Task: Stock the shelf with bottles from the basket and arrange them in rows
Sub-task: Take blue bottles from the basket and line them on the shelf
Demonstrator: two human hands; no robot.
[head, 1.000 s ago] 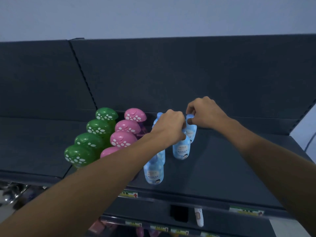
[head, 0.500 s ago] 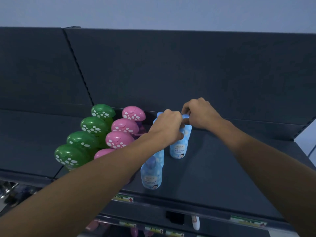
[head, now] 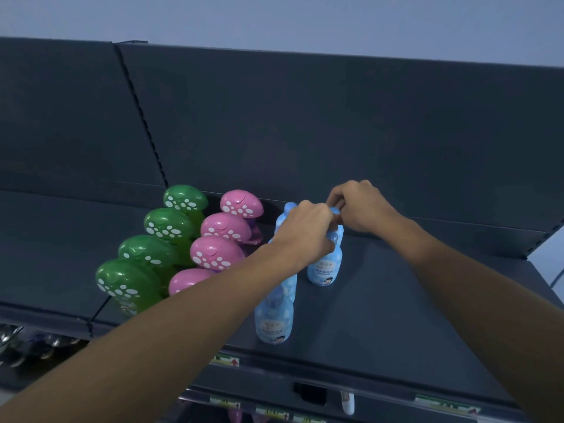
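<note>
1. Right, two blue bottles are under the hands, both standing on the dark shelf (head: 396,315) towards its back, a little right of the middle of the view.
2. The labelled blue bottle (head: 323,267) stands upright, long axis vertical, cap up, its printed label facing the camera.
3. The left hand (head: 306,232) is over its top, fingers curled round the neck, so the cap itself is hidden.
4. Just behind it is the rear blue bottle (head: 339,232), upright too, with only a sliver of body and cap showing.
5. The right hand (head: 358,206) comes in from the right, its fingers bent down and pinching that rear bottle at the cap.
6. The two hands touch each other above the pair.
7. To the left runs another file of blue bottles, front to back: the front blue bottle (head: 274,320) stands near the shelf edge, upright with its label forward, one behind it is partly covered by the left forearm, and a blue cap (head: 289,207) peeks out at the back.
8. Further left, a row of pink mushroom-capped bottles (head: 219,251) runs back to the rear panel (head: 305,132), spotted caps up.
9. Beside them, further left again, is a matching row of green mushroom-capped bottles (head: 152,251).
10. Below the shelf edge sits a strip of price labels (head: 225,360), too blurred to read.
</note>
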